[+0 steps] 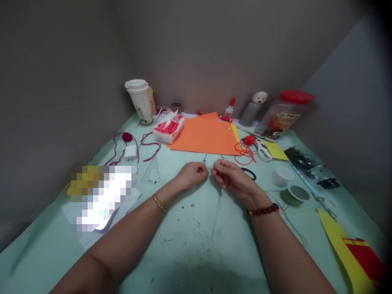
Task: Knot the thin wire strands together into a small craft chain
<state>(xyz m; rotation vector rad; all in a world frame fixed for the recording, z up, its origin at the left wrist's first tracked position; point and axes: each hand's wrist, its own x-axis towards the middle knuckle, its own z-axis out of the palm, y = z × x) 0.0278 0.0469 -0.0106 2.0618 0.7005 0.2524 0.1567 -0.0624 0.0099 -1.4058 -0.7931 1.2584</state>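
Observation:
Both hands are close together over the middle of the table (183,245). My left hand (192,175) is closed, its fingertips pinching a thin dark cord (209,168) that runs in the small gap between the hands. The thumb and forefinger of my right hand (231,177) are closed on the same cord, and loose ends (218,214) hang down below that hand. A small knotted or twisted part shows just above my left fingertips, too fine to make out. Behind the right hand lie black-handled scissors (248,174), partly hidden.
Orange paper sheets (205,134) lie ahead, beside a tissue pack (169,127). To the right are a green cord spool (294,196), a white tub (283,176), white-handled scissors (263,151) and red cord (245,153). At left are a triangle ruler (152,173) and a blurred-out bright phone-like object (105,200).

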